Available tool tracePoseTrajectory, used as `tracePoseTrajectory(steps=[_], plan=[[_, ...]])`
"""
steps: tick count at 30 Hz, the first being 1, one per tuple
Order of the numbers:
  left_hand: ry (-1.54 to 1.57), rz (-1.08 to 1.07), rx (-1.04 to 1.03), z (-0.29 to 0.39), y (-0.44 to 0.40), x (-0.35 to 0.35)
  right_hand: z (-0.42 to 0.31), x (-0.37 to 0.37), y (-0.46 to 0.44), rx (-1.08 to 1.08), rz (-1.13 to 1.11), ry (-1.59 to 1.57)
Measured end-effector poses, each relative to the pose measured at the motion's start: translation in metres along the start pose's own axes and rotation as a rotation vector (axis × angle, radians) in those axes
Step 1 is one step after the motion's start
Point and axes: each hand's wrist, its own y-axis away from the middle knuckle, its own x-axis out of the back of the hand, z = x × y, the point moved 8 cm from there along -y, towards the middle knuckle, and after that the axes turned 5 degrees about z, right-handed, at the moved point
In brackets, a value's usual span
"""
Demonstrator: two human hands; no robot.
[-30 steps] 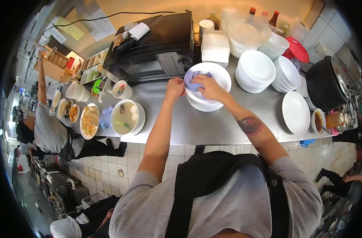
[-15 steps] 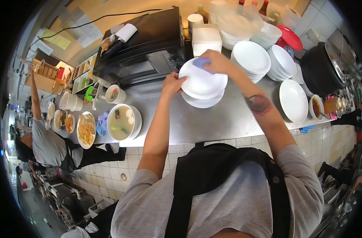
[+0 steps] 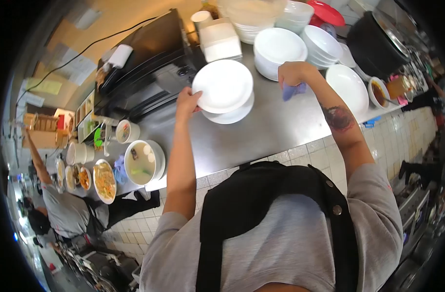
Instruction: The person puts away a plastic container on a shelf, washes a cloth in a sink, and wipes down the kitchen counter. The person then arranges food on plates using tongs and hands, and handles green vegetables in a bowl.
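My left hand grips the left rim of a white plate, its thumb on top. Directly beneath, a second white plate rests on the steel counter and is partly covered. Off to the right, my right hand is closed around a bluish-purple cloth that hangs below the fingers. That hand is apart from the plate, just in front of a stack of white plates.
Left along the counter stand a bowl of soup and a noodle dish. Behind is a black oven. Stacked bowls, an oval plate and a black pot stand right. A co-worker is at far left.
My right hand has lifted off the plate and moved right with the cloth. My left hand still holds the plate. The whole view has shifted and tilted.
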Motion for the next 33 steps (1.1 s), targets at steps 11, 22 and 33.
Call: tracePoseTrajectory(steps=[11, 22, 33], plan=[[0.101, 0.168, 0.193, -0.053, 0.007, 0.008, -0.065, -0.195, -0.002, 0.158, 0.836, -0.038], [0.380, 0.036, 0.437, -0.122, 0.091, -0.041, 0.196, -0.236, 0.148, -0.939, 1.275, 0.027], [0.165, -0.633, 0.218, -0.049, 0.195, -0.231, 0.135, -0.209, 0.151, -0.401, 1.291, -0.092]])
